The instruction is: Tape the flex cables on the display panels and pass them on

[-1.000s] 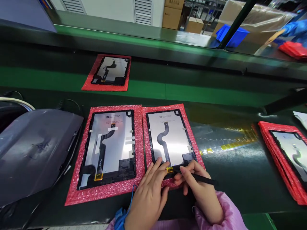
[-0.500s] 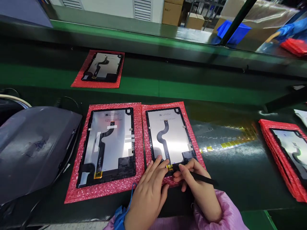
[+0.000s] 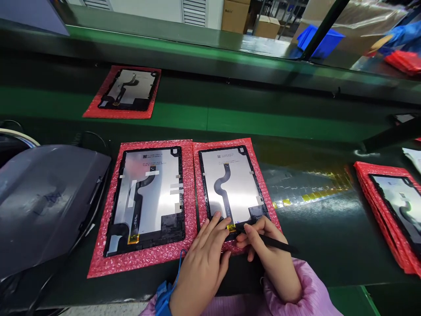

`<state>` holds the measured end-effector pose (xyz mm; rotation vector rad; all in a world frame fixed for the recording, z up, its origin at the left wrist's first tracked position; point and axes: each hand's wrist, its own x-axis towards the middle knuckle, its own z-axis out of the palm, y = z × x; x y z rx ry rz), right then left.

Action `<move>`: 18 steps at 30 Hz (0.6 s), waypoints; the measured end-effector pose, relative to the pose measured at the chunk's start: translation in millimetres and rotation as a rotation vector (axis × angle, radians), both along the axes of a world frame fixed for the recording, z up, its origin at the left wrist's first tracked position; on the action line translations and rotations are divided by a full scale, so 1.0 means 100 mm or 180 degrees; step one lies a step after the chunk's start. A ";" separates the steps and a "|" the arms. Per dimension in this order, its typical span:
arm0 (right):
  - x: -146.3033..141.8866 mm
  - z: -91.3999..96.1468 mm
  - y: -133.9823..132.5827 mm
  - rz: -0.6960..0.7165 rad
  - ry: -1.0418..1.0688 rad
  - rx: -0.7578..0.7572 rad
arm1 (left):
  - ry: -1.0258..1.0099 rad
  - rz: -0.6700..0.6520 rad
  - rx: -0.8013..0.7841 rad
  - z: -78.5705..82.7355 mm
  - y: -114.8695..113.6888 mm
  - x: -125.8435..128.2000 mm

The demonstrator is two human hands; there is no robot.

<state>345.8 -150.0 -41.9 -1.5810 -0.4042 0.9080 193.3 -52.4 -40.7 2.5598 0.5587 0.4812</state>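
Note:
My left hand [image 3: 205,259] lies with fingers stretched over the bottom edge of the right-hand display panel [image 3: 241,193], fingertips beside its gold connector strip [image 3: 231,228]. In my right hand [image 3: 268,250] is a slim black pen-like tool [image 3: 278,245], pinched between thumb and fingers. Its tip is at the gold strip, partly hidden by my fingers. A dark S-shaped flex cable [image 3: 221,186] runs up the panel's silver back. Under the panel is a pink bubble-wrap bag [image 3: 263,186]. A second display panel [image 3: 154,215], with white tape pieces, rests on pink bubble wrap [image 3: 188,188] just to the left.
On the green strip behind lies another panel [image 3: 136,85] on red bubble wrap. A grey machine housing [image 3: 49,210] with cables stands left. Clear film with yellow tape tabs [image 3: 305,197] covers the bench at right, beside stacked red bubble-wrap bags [image 3: 375,210] with a panel on top.
The far panel on the green strip has slid left, along with a seam in the strip. Both hands and the tool stay almost where they were.

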 end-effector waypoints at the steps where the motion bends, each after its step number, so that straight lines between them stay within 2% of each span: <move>1: 0.00 0.01 0.00 0.0009 0.0007 -0.0018 | -0.0005 0.0004 -0.0016 0.00 0.00 0.00; 7: 0.02 0.04 0.01 0.0050 0.0010 -0.0130 | 0.0082 -0.0028 -0.0050 0.01 0.00 0.01; 14: 0.04 0.02 0.02 0.0109 -0.0025 -0.0170 | 0.0370 -0.0307 0.0514 -0.03 0.03 -0.01; 18: 0.12 0.09 0.02 -0.0516 -0.0302 0.0077 | 0.0318 -0.0256 0.0685 -0.16 0.02 0.02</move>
